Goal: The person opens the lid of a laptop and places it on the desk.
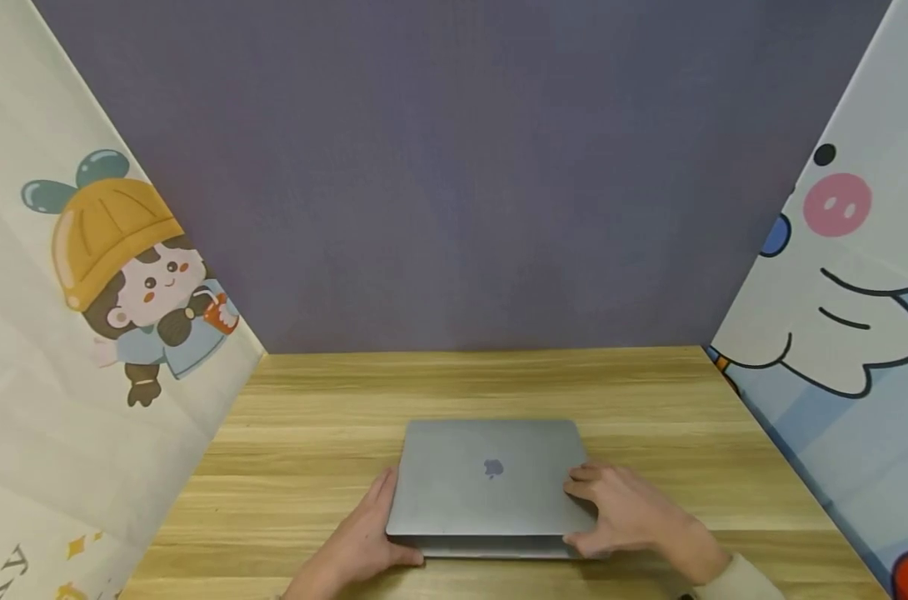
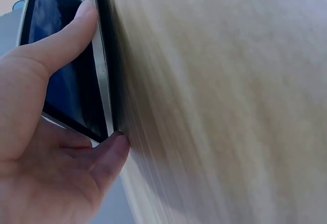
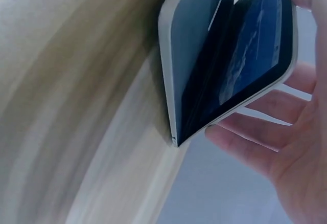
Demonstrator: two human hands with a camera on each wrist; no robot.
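Note:
A grey laptop lies on the wooden table with its lid a little raised, its front edge toward me. My left hand grips the base at its left side, the thumb on the front edge and the fingers along the side. At the right side, my right hand holds the lid, fingers over its outer face and thumb at its front edge. A lit bluish screen shows inside the gap in the right wrist view. Most of the keyboard is hidden under the lid.
The wood-grain table runs back to a dark grey panel. Printed cloth walls stand on both sides, with a cartoon child on the left and a pig-nosed figure on the right.

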